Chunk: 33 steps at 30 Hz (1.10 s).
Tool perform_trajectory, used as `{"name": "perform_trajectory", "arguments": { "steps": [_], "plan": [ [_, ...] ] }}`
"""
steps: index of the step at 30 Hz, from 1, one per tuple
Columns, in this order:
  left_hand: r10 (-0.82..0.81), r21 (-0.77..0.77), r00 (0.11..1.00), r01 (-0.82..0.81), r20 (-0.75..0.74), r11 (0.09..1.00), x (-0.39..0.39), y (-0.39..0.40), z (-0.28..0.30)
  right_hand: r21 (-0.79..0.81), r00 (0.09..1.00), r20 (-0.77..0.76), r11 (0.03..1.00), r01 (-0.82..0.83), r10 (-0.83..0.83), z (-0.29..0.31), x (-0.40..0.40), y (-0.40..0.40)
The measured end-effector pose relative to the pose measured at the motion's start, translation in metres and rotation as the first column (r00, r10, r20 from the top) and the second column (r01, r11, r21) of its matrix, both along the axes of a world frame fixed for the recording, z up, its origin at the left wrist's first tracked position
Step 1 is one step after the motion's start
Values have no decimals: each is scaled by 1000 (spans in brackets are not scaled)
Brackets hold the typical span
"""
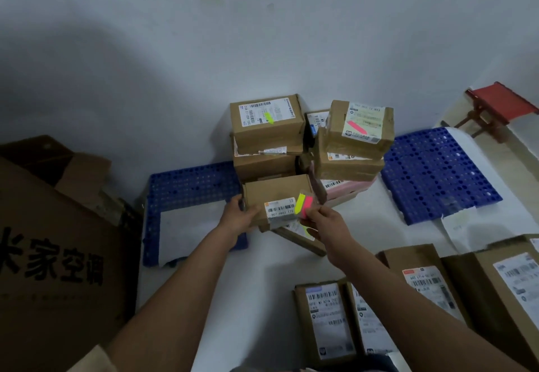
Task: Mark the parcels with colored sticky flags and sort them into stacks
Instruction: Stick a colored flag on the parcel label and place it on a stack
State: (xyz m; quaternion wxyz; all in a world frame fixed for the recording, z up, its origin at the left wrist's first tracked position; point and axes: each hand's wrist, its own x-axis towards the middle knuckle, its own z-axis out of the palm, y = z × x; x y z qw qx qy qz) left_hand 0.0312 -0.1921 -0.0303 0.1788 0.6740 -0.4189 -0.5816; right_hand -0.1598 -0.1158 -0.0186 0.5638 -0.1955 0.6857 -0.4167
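White floor: left hand (pixel 237 216) grips parcel (pixel 277 196), right hand (pixel 320 220) pinches flags (pixel 303 204).

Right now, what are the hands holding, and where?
Left hand grips the small brown cardboard parcel at its left end; right hand pinches the yellow-and-pink sticky flag pad by its lower edge.

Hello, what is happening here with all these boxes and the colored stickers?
A person is marking parcels. The left hand grips a small cardboard box by its side, and the right hand pinches a pad of yellow and pink sticky flags at the box's label. Behind, two stacks stand on a blue pallet: the left stack's top box carries a yellow flag, the right stack's top box a pink one. More parcels lie in front, with no flags visible.
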Motion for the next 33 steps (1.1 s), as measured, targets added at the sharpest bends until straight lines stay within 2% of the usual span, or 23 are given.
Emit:
{"name": "perform_trajectory", "arguments": {
  "steps": [2, 3, 5, 7, 9, 10, 14, 16, 19, 22, 26, 33],
  "plan": [
    [22, -83, 981, -6, 193, 997, 2, 0, 3, 6, 998, -10, 998, -58, 58, 1, 2, -4],
    [73, -171, 960, -27, 269, 985, 2, 0, 7, 3, 996, -27, 996, -87, 87, 3, 3, -6],
    [172, -321, 954, -88, 245, 943, -2, 4, 20, -20, 987, -84, 990, -141, 139, 5, 5, -8],
    [151, -237, 986, -129, 75, 963, -16, 14, 33, -68, 966, -152, 973, -222, 210, 8, 5, -9],
    [86, -64, 991, -92, -101, 994, -31, 30, 38, -104, 940, -188, 945, -309, 286, 11, 5, -9],
    [58, -25, 985, -63, -163, 998, -37, 35, 36, -120, 935, -177, 936, -332, 309, 13, 4, -9],
    [101, 34, 955, -95, -280, 995, -47, 45, 27, -140, 925, -135, 917, -373, 355, 16, 1, -9],
    [174, 62, 931, -162, -322, 985, -49, 47, 26, -151, 949, -96, 938, -312, 300, 15, 1, -8],
    [253, 124, 892, -223, -373, 967, -54, 54, 32, -127, 976, -68, 968, -215, 208, 10, 6, -2],
    [260, 197, 879, -194, -401, 961, -51, 64, 33, -76, 982, -40, 980, -185, 182, 1, 9, 8],
    [221, 213, 903, -149, -369, 965, -41, 76, 23, -20, 957, -126, 964, -265, 261, -6, 13, 20],
    [222, 186, 930, -172, -294, 967, -30, 87, 14, 2, 884, -239, 911, -412, 401, -10, 21, 24]
  ]
}}
